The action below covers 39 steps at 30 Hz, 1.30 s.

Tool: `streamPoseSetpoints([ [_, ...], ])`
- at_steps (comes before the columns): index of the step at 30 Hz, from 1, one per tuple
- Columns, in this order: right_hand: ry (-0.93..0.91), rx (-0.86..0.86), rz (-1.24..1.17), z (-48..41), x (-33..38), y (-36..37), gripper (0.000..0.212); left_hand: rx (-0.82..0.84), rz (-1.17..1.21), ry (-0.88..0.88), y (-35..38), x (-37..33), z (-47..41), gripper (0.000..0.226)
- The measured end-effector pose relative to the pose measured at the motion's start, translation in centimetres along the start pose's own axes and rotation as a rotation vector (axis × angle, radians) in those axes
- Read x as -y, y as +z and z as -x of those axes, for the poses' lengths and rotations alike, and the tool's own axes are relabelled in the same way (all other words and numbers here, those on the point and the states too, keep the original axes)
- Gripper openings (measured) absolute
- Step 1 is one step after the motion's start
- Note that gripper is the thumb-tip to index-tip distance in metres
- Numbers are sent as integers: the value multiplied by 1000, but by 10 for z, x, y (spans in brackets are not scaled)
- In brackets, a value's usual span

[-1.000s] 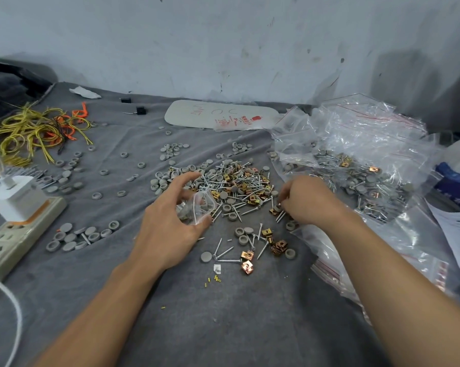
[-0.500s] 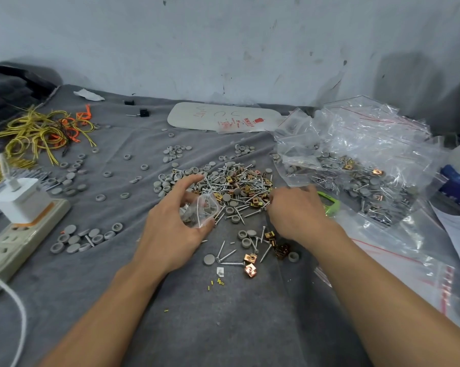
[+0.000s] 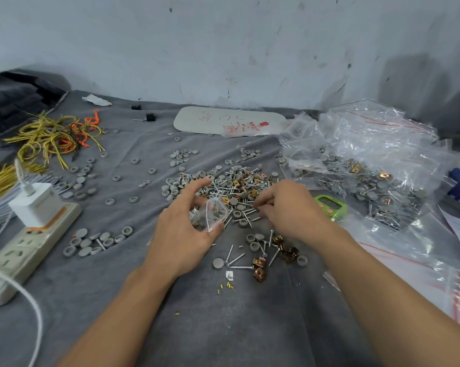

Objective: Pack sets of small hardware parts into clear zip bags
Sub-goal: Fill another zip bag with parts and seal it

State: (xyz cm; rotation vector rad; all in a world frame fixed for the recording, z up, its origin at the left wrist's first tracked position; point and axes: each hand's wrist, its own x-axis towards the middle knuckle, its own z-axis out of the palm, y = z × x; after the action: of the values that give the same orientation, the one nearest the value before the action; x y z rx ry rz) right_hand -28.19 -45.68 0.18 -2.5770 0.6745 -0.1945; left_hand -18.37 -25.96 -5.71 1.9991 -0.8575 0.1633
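The left hand (image 3: 181, 234) curls its thumb and fingers round a small clear bag (image 3: 210, 214) with a few parts inside. Just right of it, the right hand (image 3: 287, 210) bends its fingertips into the pile of screws, caps and clips (image 3: 236, 186); whether they pinch anything cannot be told. Filled bags (image 3: 369, 176) lie farther right.

Both bare forearms reach forward and angle toward each other. The left hand (image 3: 183, 234) curls thumb and fingers round a clear bag (image 3: 210, 214). The right hand (image 3: 289, 207) lies palm-down, fingers bent under; whether they pinch anything is hidden.
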Motion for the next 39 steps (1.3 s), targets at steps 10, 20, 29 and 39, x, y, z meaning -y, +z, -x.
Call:
streamPoseSetpoints([
  [10, -98, 46, -643, 11, 40, 7, 17, 16, 48, 12, -1, -3, 1, 71],
  [20, -211, 86, -557, 4, 63, 29, 35, -11, 152, 18, -4, -4, 1, 75],
  [29, -161, 224, -328, 5, 46, 26, 48, -155, 777, -190, -27, -5, -5, 78],
  [39, -8, -13, -239, -1, 14, 2, 46, -507, 1001, -516, -36, -3, -11, 47],
])
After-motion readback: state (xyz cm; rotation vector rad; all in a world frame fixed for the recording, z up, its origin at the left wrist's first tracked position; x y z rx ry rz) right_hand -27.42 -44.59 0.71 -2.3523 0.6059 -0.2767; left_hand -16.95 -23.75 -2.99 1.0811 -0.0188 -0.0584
